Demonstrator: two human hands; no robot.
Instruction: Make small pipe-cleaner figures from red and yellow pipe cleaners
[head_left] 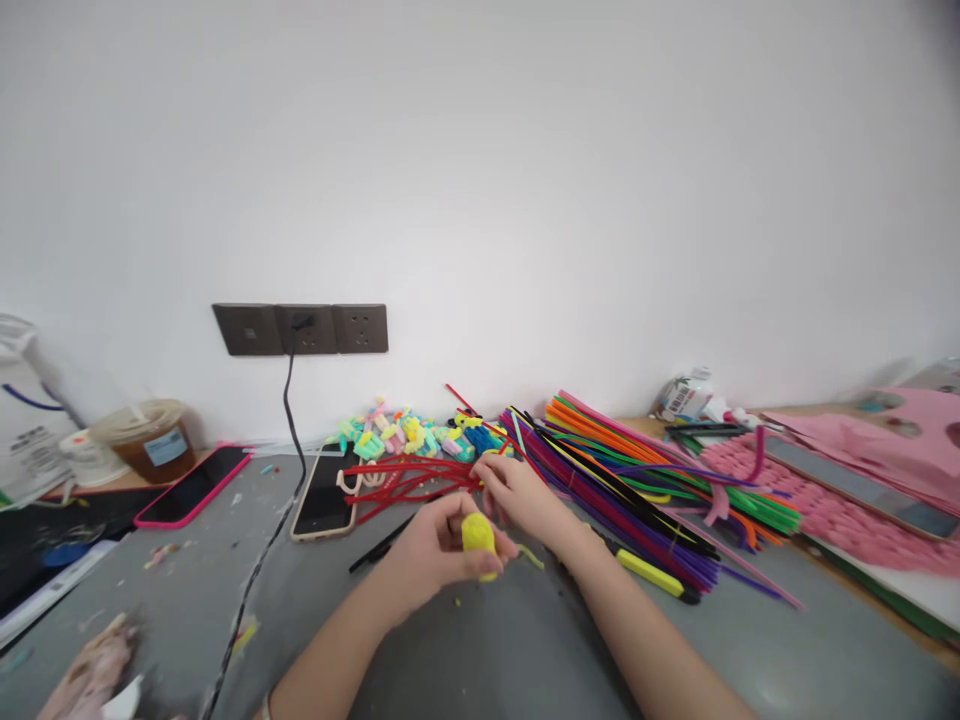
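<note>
My left hand (431,555) is closed around a small yellow fuzzy piece (478,535), rounded at the top and apparently wound from pipe cleaner. A short yellow-green strand (531,557) shows just right of it. Farther forward, my right hand (517,492) has its fingers bent together at the right end of a loose bunch of red pipe cleaners (412,468). It seems to pinch one of them, though the fingertips partly hide the contact. Behind that hand lies a small blue, black and yellow fuzzy piece (476,435).
Pastel fuzzy pieces (397,432) are heaped against the wall. Bundled coloured pipe cleaners (637,480) and a yellow utility knife (652,573) lie right. At left are a black-screened phone (324,495), a pink-cased phone (196,487), a drink cup (150,445) and a black cable (251,580).
</note>
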